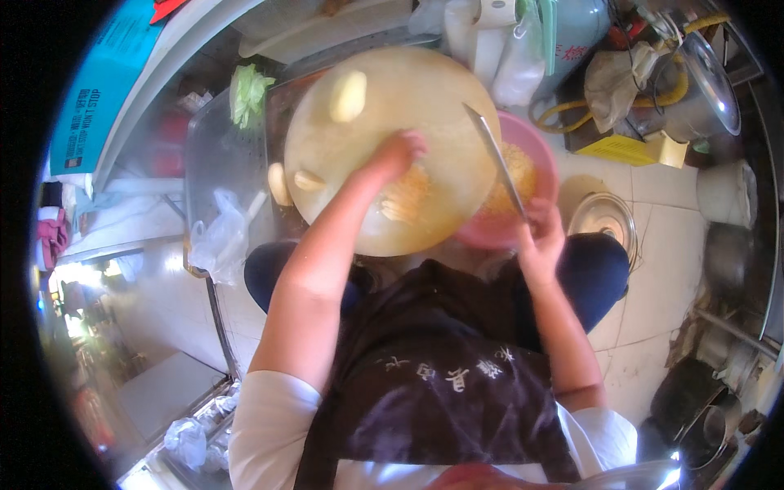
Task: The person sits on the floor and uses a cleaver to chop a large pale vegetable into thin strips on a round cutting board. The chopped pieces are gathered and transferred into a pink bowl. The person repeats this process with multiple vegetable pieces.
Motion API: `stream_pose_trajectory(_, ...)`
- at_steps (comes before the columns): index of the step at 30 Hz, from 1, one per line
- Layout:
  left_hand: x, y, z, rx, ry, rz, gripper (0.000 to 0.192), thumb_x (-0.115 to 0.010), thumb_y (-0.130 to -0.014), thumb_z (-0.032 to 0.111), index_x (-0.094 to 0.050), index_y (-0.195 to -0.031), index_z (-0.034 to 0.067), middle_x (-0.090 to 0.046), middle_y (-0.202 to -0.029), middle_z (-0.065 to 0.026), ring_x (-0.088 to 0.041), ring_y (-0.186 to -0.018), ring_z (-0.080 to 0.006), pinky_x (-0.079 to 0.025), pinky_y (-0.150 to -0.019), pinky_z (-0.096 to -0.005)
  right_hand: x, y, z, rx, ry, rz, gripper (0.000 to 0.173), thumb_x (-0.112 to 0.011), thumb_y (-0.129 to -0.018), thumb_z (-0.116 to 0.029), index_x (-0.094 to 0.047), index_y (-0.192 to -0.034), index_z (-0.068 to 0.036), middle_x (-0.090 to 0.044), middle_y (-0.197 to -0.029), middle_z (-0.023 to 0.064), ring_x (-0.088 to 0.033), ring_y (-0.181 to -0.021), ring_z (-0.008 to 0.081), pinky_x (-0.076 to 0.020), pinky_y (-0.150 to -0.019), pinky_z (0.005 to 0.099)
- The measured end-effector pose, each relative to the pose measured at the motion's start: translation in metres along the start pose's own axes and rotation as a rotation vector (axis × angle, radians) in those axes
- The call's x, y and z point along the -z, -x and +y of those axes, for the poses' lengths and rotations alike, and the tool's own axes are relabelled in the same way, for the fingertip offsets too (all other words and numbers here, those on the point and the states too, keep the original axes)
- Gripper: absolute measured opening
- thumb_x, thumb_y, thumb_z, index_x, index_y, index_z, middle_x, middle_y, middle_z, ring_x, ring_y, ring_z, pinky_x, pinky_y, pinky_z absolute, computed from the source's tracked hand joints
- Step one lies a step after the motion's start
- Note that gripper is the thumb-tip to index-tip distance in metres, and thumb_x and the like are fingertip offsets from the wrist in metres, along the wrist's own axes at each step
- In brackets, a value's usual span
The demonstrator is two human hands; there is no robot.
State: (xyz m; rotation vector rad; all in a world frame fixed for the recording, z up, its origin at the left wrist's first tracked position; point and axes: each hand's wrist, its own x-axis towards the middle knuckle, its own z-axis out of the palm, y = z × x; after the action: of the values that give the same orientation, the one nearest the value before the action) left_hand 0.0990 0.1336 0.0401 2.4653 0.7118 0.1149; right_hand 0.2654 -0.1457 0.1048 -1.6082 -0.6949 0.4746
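A large round chopping board (453,79) lies before me. My left hand (401,153), its fingers curled, is over the board's middle, beside a small heap of shredded yellowish food (410,193); whether it holds anything does not show. My right hand (542,229) grips a cleaver (499,156), seen nearly edge-on, its blade reaching over the board's right rim. Under that rim a pink basin (548,147) contains more finely cut yellow food (519,171). A pale peeled piece (349,97) lies at the board's upper left, a smaller piece (309,180) at its left edge.
Another pale piece (279,184) lies just off the board's left edge. Leafy greens (249,95) and a clear plastic bag (220,236) rest on a metal surface at left. A round metal lid (603,217) is on the tiled floor at right, below a yellow hose (566,125) and a gas cylinder (579,37).
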Motion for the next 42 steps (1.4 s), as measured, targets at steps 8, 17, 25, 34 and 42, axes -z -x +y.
stream_pose_trajectory(8,0.007,0.071,0.024,-0.185,-0.128,-0.025,0.062,-0.08,-0.065,0.025,-0.052,-0.117,0.006,-0.049,-0.122,-0.0178,-0.044,-0.116,-0.0355,-0.039,-0.098,-0.043,-0.012,0.006,-0.001,-0.064,0.09,-0.054,0.027,-0.062,-0.076,-0.004,-0.055,-0.101,-0.002,-0.059,-0.074,0.0052,-0.056,-0.069,0.0118,-0.0464,-0.064,0.0253)
stream_pose_trajectory(17,-0.067,0.07,0.045,0.441,-0.023,0.594,0.076,-0.083,-0.06,0.025,-0.046,-0.122,0.0,-0.049,-0.117,-0.0194,-0.044,-0.111,-0.038,-0.038,-0.094,-0.0447,-0.041,0.018,-0.021,-0.132,0.426,-0.226,0.019,-0.064,-0.083,-0.011,-0.063,-0.099,0.0,-0.064,-0.078,0.0109,-0.058,-0.066,0.0135,-0.047,-0.063,0.0266)
stream_pose_trajectory(25,-0.035,0.084,0.059,0.404,-0.046,0.468,0.103,-0.087,-0.053,0.036,-0.035,-0.131,-0.008,-0.045,-0.127,-0.0229,-0.041,-0.117,-0.0394,-0.035,-0.1,-0.0447,-0.086,0.042,-0.034,0.053,0.756,-0.302,0.026,-0.059,-0.085,-0.02,-0.064,-0.104,-0.003,-0.063,-0.084,0.0246,-0.062,-0.076,0.0408,-0.05,-0.069,0.0465)
stream_pose_trajectory(34,-0.021,0.073,0.037,0.218,-0.044,0.664,0.052,-0.07,-0.078,0.028,-0.054,-0.117,-0.002,-0.054,-0.117,-0.0212,-0.05,-0.11,-0.0363,-0.041,-0.094,-0.0428,-0.072,0.027,-0.023,-0.012,0.501,-0.22,0.024,-0.055,-0.087,-0.019,-0.064,-0.098,0.001,-0.062,-0.078,0.0262,-0.061,-0.074,0.0425,-0.0483,-0.066,0.0458)
stream_pose_trajectory(42,0.01,0.0,0.009,0.316,0.074,0.024,0.014,-0.053,-0.084,0.01,-0.062,-0.092,0.003,-0.062,-0.091,-0.0179,-0.059,-0.086,-0.0319,-0.047,-0.076,-0.0416,-0.067,0.024,-0.018,-0.139,0.484,-0.194,0.023,-0.053,-0.09,-0.02,-0.058,-0.083,0.002,-0.059,-0.07,0.026,-0.059,-0.07,0.0437,-0.0459,-0.062,0.0467)
